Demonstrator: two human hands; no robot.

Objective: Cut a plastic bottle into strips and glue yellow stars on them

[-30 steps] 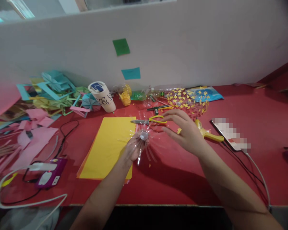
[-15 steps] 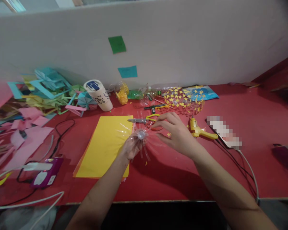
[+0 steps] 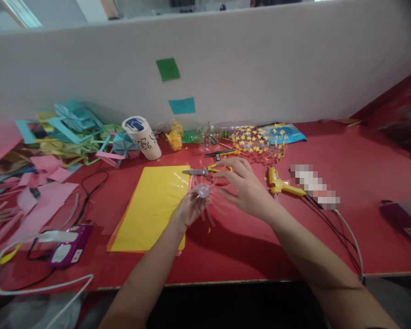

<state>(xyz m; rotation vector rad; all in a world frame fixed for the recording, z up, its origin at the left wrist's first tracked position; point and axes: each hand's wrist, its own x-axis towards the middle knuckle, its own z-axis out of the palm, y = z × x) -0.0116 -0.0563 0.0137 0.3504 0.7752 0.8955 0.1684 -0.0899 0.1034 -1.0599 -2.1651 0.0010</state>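
My left hand (image 3: 192,208) is closed around the underside of a clear plastic bottle piece (image 3: 203,191), its round end facing up. Thin transparent strips fan out from it, blurred at their tips. Just right of it, my right hand (image 3: 241,185) has its fingers stretched and the thumb apart, level with the strips; any contact with a strip is too faint to make out. Scissors (image 3: 196,172) with yellow handles lie behind both hands, partly hidden by the right one. A stack of yellow paper (image 3: 150,205) is on the left hand's left.
A yellow glue gun (image 3: 277,183) lies right, beside a blurred-out phone-like object (image 3: 315,187) with a cable. Behind are a star-covered clear bottle (image 3: 253,139) and a white tumbler (image 3: 142,137). Folded paper shapes (image 3: 75,128) and a purple power strip (image 3: 70,246) occupy the left.
My right hand has shifted slightly left, nearer the bottle piece, with its fingers still apart. The left hand keeps its hold. The whole view has shifted a little.
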